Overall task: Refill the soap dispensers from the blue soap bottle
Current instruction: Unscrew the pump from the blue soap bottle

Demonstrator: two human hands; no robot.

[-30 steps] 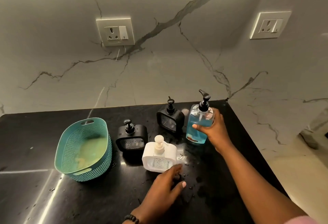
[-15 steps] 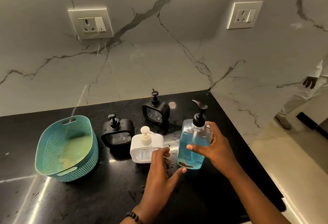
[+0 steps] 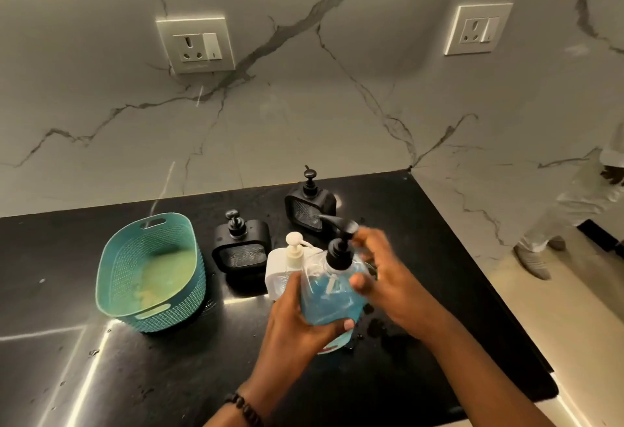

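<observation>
A: While the left hand is gripping the blue soap bottle above the counter, what is hiding?
B: The white dispenser behind it. The right hand is curling at the blurred pump; contact unclear.

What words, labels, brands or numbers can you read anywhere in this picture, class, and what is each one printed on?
None can be read.
Blue bottle: a red patch, perhaps a label, shows low on it under the left hand; too blurred and covered to read.
Wall sockets and: small marks on the switches, too small to read.
Three dispensers and the basket: no print visible.
</observation>
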